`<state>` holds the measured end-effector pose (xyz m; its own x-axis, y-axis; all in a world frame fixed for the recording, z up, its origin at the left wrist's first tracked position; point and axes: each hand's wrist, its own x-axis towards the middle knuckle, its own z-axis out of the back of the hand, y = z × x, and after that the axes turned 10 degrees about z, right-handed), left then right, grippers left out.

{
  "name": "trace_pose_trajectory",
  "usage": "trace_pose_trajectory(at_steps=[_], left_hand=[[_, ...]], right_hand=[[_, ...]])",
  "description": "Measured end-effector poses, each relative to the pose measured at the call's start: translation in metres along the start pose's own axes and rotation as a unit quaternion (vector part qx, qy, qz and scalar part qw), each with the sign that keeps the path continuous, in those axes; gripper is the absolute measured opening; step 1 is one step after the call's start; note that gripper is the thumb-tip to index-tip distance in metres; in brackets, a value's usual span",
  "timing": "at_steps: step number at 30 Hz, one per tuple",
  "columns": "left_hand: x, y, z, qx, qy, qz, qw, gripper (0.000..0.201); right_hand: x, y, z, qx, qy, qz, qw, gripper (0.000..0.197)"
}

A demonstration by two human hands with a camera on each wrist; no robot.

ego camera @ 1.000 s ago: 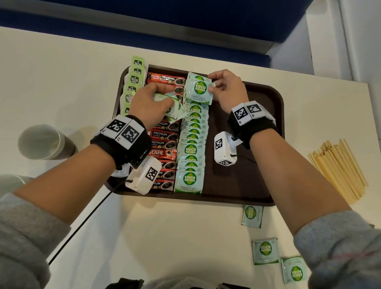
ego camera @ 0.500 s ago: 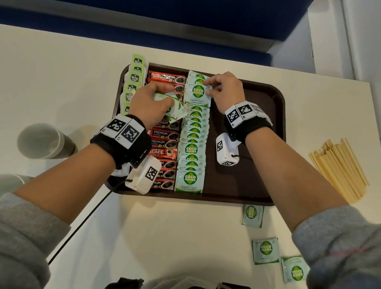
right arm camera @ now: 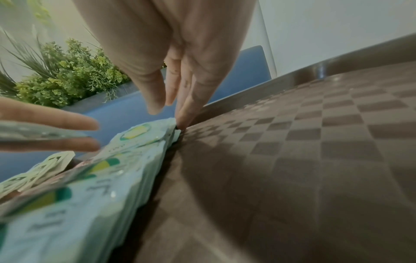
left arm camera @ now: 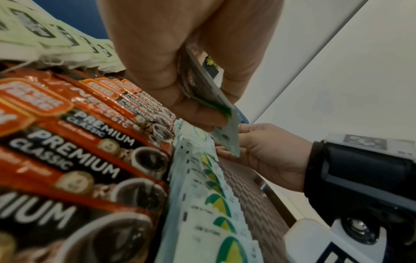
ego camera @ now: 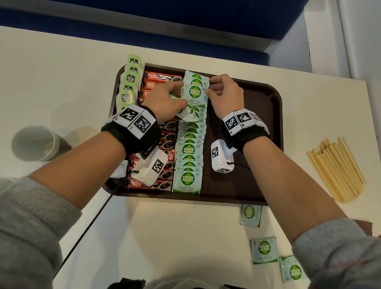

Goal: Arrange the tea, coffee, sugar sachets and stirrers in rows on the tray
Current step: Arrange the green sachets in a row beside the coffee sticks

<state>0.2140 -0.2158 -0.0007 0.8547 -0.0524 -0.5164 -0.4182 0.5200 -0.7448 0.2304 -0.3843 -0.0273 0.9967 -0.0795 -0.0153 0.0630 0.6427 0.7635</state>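
A brown tray [ego camera: 251, 125] holds three columns: tea bags [ego camera: 130, 80] at the left, red coffee sachets [ego camera: 159, 77], then green sugar sachets [ego camera: 189, 148]. My left hand [ego camera: 178, 95] hovers over the coffee column and grips a few sugar sachets [left arm camera: 225, 124] between thumb and fingers. At the far end of the sugar column my right hand [ego camera: 209, 86] touches the right edge of the top sachets with its fingertips [right arm camera: 182, 121] and holds nothing. Wooden stirrers [ego camera: 334, 168] lie in a heap on the table right of the tray.
Three loose sugar sachets [ego camera: 264, 249] lie on the table in front of the tray, near my right forearm. A paper cup [ego camera: 35, 143] stands to the left. The tray's right half [right arm camera: 315, 160] is bare.
My right hand laid the sachet it was holding flat on the far end of the sugar column and let go. My left hand's fingers reached to that sachet's left edge.
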Motion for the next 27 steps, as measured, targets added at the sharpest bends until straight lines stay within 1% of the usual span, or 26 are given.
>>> trace_pose_trajectory(at_steps=[5, 11, 13, 15, 18, 20, 21, 24, 27], left_hand=[[0.003, -0.003, -0.002, 0.013, 0.018, 0.020, 1.000, 0.063], [0.004, 0.001, 0.000, -0.003, 0.018, 0.013, 1.000, 0.061], [0.004, 0.002, 0.002, -0.023, 0.009, 0.014, 1.000, 0.058], [0.002, 0.004, 0.005, -0.065, 0.002, 0.022, 0.998, 0.059], [0.001, 0.009, 0.009, -0.092, -0.021, 0.025, 0.995, 0.059], [-0.002, 0.011, 0.012, -0.111, -0.022, 0.018, 0.993, 0.059], [-0.003, 0.012, 0.012, -0.119, -0.020, 0.011, 0.993, 0.058], [-0.009, 0.011, 0.010, -0.117, -0.025, -0.010, 0.993, 0.058], [-0.016, 0.007, 0.009, -0.107, -0.022, -0.024, 0.994, 0.066]], right_hand=[[0.001, 0.003, -0.002, 0.004, 0.007, 0.003, 1.000, 0.026], [0.000, 0.004, 0.000, 0.006, 0.015, -0.002, 1.000, 0.026], [-0.001, 0.004, 0.001, 0.006, 0.010, -0.005, 1.000, 0.026], [-0.003, 0.005, 0.004, 0.006, 0.005, -0.003, 1.000, 0.026], [-0.007, 0.008, 0.007, 0.000, 0.002, 0.025, 1.000, 0.023], [-0.010, 0.015, 0.009, -0.007, 0.029, 0.053, 0.998, 0.021], [-0.012, 0.019, 0.010, -0.002, 0.054, 0.062, 0.997, 0.023], [-0.015, 0.026, 0.008, 0.029, 0.132, 0.057, 0.989, 0.031], [-0.018, 0.033, 0.007, 0.043, 0.164, 0.055, 0.984, 0.031]])
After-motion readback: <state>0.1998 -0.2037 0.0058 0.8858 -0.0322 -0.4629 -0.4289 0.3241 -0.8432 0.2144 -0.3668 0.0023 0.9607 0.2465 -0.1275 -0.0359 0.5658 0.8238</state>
